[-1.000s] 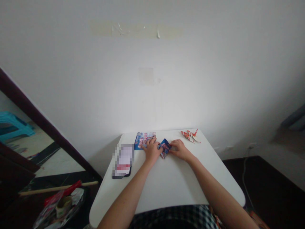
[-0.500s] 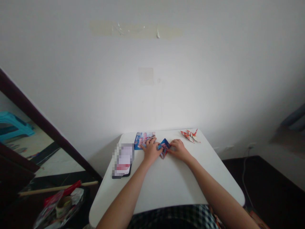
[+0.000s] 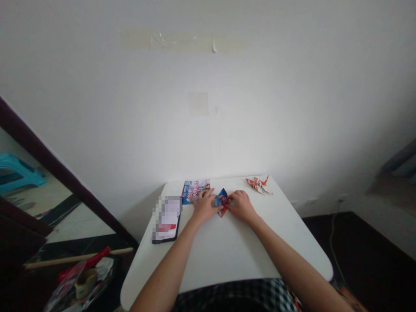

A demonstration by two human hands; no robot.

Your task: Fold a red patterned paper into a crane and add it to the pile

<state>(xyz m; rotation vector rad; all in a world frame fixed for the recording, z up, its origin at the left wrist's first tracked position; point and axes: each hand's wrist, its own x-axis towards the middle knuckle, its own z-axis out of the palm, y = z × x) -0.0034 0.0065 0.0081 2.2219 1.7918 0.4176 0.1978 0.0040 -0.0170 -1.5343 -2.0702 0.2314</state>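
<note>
That folded paper [image 3: 222, 196] points lengthwise at the wall [image 3: 260, 130]: left hand [image 3: 204, 208] spread at its left, right hand [image 3: 242, 204] pinching its right edge.

on the table [image 3: 227, 255], folded paper [image 3: 222, 199] between left hand [image 3: 205, 208] and right hand [image 3: 242, 205], phone [image 3: 168, 220] farther left

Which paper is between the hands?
The small folded blue paper; the leaflet lies flat to its left, the orange folded paper to its right.
</note>
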